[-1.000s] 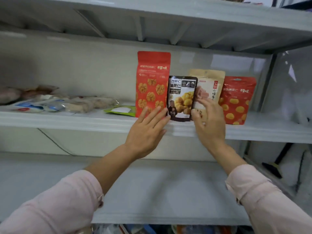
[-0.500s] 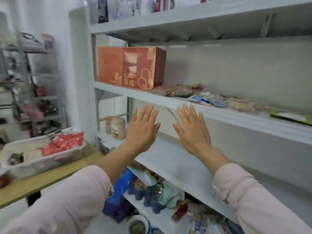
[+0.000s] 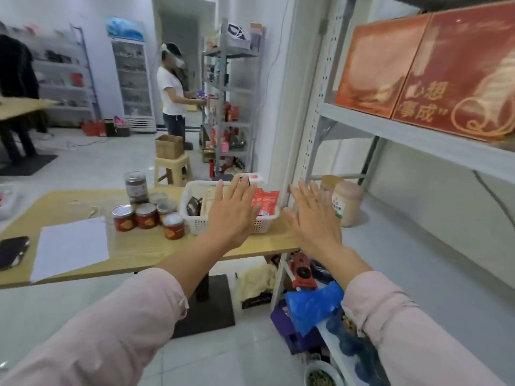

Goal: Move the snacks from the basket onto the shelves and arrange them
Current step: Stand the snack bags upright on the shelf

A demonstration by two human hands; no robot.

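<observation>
Both hands are flat, fingers spread, holding nothing: the left hand (image 3: pixel 233 215) hovers in front of the basket (image 3: pixel 195 222), the right hand (image 3: pixel 315 218) just right of it. The white slotted basket sits on the wooden table (image 3: pixel 145 246), long side left to right, with red packets (image 3: pixel 266 201) at its right end and a dark packet (image 3: pixel 193 206) at its left; their print is unreadable. A red box (image 3: pixel 457 79) on the shelf (image 3: pixel 418 140) reads "心想事成".

basket (image 3: pixel 195 227) open above, jars (image 3: pixel 146 219) just left
</observation>
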